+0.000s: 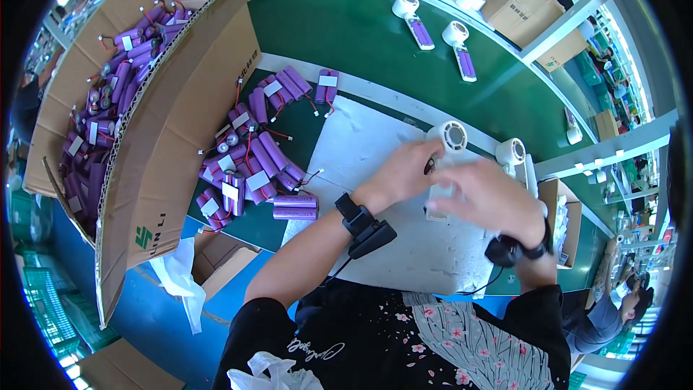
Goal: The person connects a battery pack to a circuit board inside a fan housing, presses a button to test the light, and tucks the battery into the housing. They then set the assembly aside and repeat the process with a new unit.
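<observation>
A white handheld fan (449, 136) with a round ringed head lies on the pale work mat in front of me. My left hand (404, 172) is closed on it just below the head, with a small dark part showing by the fingertips. Over the fan's handle hovers my right hand (480, 191), blurred by motion, its thumb and fingers apart; nothing can be made out between them. Part of the handle is hidden by my hands. Another white fan (510, 152) stands right of my right hand.
Purple battery packs (260, 159) with red wires are heaped left of the mat (346, 137). A tall cardboard box (180, 123) full of such packs stands further left. Beyond the mat, the green conveyor belt (325, 14) carries open fans (462, 50). A smaller box (570, 224) sits at right.
</observation>
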Demonstrator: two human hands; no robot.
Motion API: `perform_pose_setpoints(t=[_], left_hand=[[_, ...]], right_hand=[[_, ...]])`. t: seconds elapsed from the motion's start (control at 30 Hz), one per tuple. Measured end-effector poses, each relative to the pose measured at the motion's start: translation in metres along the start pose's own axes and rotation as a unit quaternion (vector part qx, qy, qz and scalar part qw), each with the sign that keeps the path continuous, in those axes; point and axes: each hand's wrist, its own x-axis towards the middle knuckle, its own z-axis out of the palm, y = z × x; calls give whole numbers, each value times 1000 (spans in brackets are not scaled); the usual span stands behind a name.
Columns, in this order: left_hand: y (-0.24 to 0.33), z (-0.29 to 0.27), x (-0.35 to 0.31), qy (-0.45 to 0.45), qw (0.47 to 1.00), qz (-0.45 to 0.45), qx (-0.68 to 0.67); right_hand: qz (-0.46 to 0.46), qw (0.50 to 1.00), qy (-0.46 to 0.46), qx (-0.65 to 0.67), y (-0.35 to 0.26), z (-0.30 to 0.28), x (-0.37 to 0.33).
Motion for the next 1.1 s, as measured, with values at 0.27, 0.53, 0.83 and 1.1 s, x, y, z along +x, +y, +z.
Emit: perform_pose_setpoints(t=[0.27,0.53,0.83,1.1], left_hand=[[4,2,3,-33,988,-51,143],[-4,13,-5,13,989,-4,150],[11,-1,3,-66,994,36,85],[19,3,3,-125,989,46,62]], right_hand=[[-121,992,18,0,10,14,164],[-196,977,23,-80,30,18,202],[-127,875,315,344,48,-38,90],[126,849,316,405,82,12,-45]])
